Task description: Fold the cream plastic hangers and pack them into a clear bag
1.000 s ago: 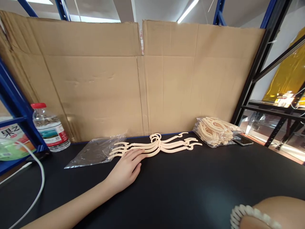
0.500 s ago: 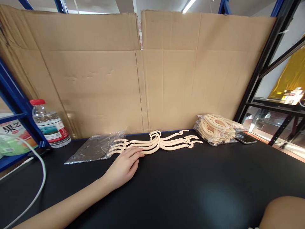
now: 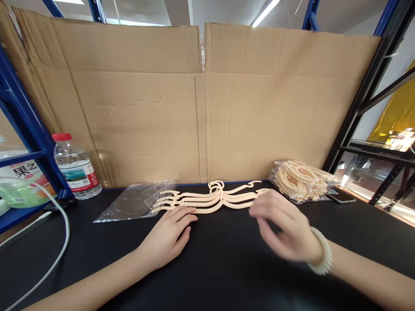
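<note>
Several cream plastic hangers [image 3: 207,199] lie overlapped in a row on the black table, hooks toward the cardboard. My left hand [image 3: 171,233] rests with its fingers on the left arm of the nearest hanger, fingers loosely spread and not wrapped round it. Above the table at the right end of the hangers is my right hand [image 3: 285,224], a pale beaded bracelet [image 3: 323,252] on its wrist. It is blurred, with thumb and fingers apart and nothing visible between them, and it hides part of the hangers' right ends.
A clear plastic bag [image 3: 129,203] lies left of the hangers. Bagged hangers [image 3: 300,181] and a phone [image 3: 342,195] sit at the back right. A water bottle [image 3: 76,168] and a white cable [image 3: 63,242] are at the left. Cardboard [image 3: 145,121] stands behind.
My right hand has come in from the lower right to the hangers' right end. My left hand stays on the hangers. The whole view has shifted slightly.
</note>
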Demonstrator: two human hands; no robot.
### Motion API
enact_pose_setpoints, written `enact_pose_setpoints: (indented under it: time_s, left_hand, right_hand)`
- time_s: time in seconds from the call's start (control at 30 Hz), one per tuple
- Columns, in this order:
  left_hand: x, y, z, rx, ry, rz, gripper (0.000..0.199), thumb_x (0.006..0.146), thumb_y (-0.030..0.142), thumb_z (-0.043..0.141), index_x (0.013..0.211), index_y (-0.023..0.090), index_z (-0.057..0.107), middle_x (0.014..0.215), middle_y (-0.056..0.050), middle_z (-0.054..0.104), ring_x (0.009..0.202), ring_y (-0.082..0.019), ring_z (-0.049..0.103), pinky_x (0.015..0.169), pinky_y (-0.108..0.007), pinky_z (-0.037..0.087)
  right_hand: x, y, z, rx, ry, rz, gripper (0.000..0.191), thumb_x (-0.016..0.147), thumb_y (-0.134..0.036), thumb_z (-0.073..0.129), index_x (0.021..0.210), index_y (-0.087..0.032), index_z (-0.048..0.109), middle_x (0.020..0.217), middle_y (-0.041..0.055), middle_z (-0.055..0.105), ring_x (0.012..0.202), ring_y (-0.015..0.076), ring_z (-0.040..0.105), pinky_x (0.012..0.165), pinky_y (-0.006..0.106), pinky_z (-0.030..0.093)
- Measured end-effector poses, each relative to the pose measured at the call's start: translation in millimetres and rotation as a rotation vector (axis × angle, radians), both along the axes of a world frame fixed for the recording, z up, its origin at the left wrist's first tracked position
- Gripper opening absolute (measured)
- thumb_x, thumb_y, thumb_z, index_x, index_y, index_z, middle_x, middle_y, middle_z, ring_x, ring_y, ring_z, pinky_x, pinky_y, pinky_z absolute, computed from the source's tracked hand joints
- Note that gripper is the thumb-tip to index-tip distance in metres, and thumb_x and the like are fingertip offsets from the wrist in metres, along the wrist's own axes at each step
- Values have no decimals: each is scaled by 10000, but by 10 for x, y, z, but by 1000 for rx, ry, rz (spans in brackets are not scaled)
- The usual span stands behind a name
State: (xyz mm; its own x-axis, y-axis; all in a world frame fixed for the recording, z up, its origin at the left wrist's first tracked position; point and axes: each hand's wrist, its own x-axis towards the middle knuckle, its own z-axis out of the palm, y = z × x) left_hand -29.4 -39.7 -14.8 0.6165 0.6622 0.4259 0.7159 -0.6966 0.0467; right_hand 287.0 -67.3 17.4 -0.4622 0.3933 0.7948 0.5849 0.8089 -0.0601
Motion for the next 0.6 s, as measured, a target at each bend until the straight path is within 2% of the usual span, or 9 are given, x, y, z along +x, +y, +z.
enact_pose_setpoints:
  time_s: [0.1, 0.2, 0.3, 0.5, 0.6]
  left_hand:
    - [9, -2, 21, -21, 16, 2, 304, 906, 143, 407, 1113, 206, 620, 1246, -87, 621, 1180, -265, 550, 1002, -464, 451]
    - [9, -5, 19, -13, 15, -8, 297, 913, 140, 405, 1118, 208, 609, 1229, -83, 624, 1148, -252, 559, 992, -439, 455]
    - [8, -48, -6, 28, 2, -40, 302, 916, 123, 406, 1135, 214, 592, 1236, -78, 617, 1141, -244, 552, 977, -413, 455]
    - [60, -214, 4, 73, 38, -203, 338, 887, 55, 413, 1150, 197, 570, 1230, -75, 626, 1037, -234, 575, 874, -379, 489]
    - [88, -259, 45, 80, 19, -191, 320, 880, 49, 426, 1124, 188, 579, 1236, -81, 620, 1018, -231, 579, 859, -376, 502]
  right_hand:
    - [88, 361, -158, -141, 8, -98, 190, 882, -91, 437, 961, -199, 572, 850, 67, 632, 798, 216, 612, 685, 373, 546]
    - [199, 590, -349, -232, -129, -124, 204, 863, -92, 449, 989, -196, 572, 930, 89, 642, 895, 247, 600, 776, 432, 541]
    - [259, 634, -446, -296, -165, -123, 229, 871, -118, 476, 1059, -208, 570, 1029, 91, 641, 989, 253, 587, 863, 449, 524]
    - [270, 608, -473, -380, -209, -111, 255, 926, -204, 481, 1160, -230, 580, 1116, 90, 632, 1060, 252, 572, 940, 454, 494]
    - [278, 613, -489, -405, -219, -99, 240, 946, -248, 477, 1148, -236, 605, 1109, 93, 631, 1058, 255, 568, 933, 458, 493]
